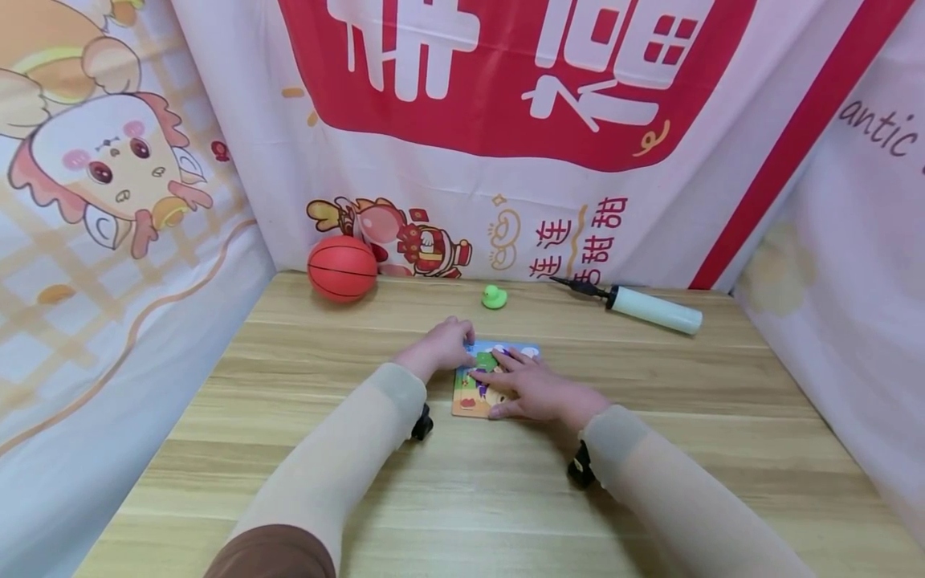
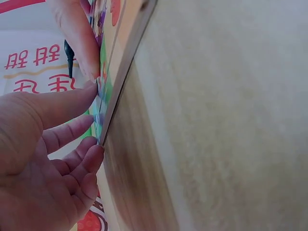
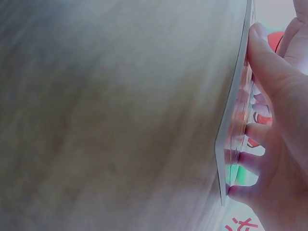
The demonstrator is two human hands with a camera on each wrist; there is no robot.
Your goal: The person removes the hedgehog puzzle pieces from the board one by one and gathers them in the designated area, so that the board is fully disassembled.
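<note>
A flat, colourful picture puzzle board (image 1: 470,401) lies on the wooden table. My left hand (image 1: 442,345) is at its upper left corner; in the left wrist view the thumb and fingertips of this left hand (image 2: 43,149) touch the board's face and edge, with some fingers bent. Spread across the right part of the board is my right hand (image 1: 538,391). The right wrist view shows the fingertips and thumb of that right hand (image 3: 284,130) resting on the board (image 3: 233,115). Both hands hide part of the picture, and I cannot make out separate pieces.
Behind the board sits a green toy duck (image 1: 495,297). A red toy basketball (image 1: 343,269) stands at the back left, and a hand pump (image 1: 654,310) with a black nozzle lies at the back right. Printed cloth (image 1: 462,144) hangs around the table (image 1: 433,498).
</note>
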